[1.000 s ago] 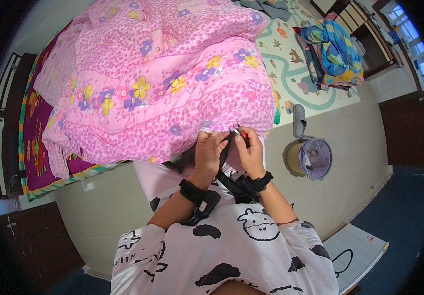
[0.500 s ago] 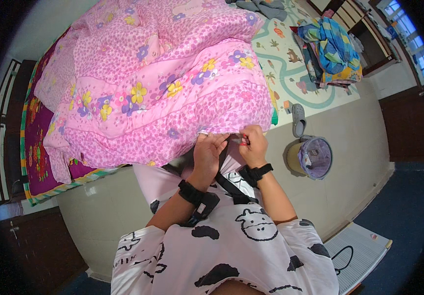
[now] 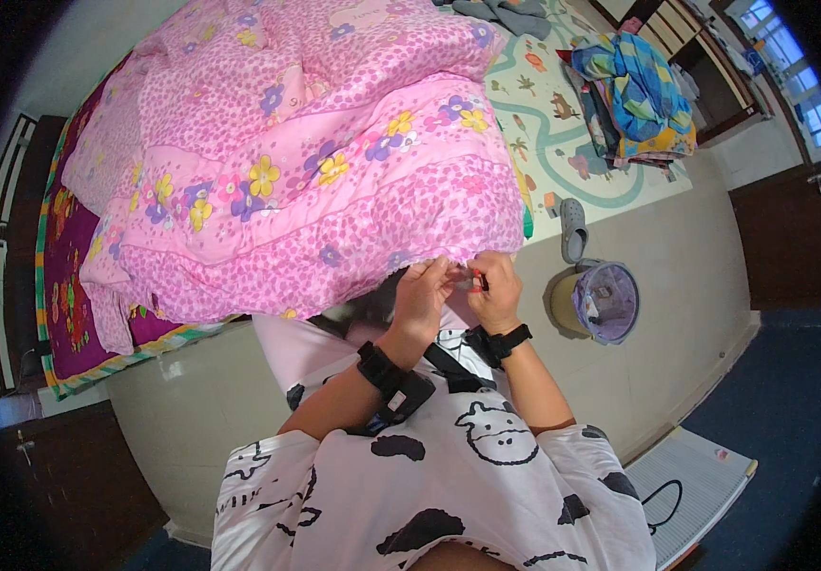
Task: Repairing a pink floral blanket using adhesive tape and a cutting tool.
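Note:
A puffy pink duvet [image 3: 334,205] with purple and yellow flowers is spread over the bed, its near edge hanging in front of me. My left hand [image 3: 423,295] pinches that edge between thumb and fingertips. Right beside it, my right hand [image 3: 496,293] is closed around a small red and black thing [image 3: 480,282], mostly hidden by the fingers, so its kind does not show. The two hands' fingertips nearly meet at the duvet's edge. I wear black straps on both wrists.
A lined waste bin [image 3: 607,303] stands on the floor to the right, with a grey clog [image 3: 573,228] behind it. Folded bedding [image 3: 634,95] is stacked on the patterned play mat [image 3: 544,124]. Under the duvet lies a maroon bedspread [image 3: 73,314].
My left hand has slid right along the duvet's edge, closer to my right hand. The right hand has stayed nearly in place, still closed on the red and black thing.

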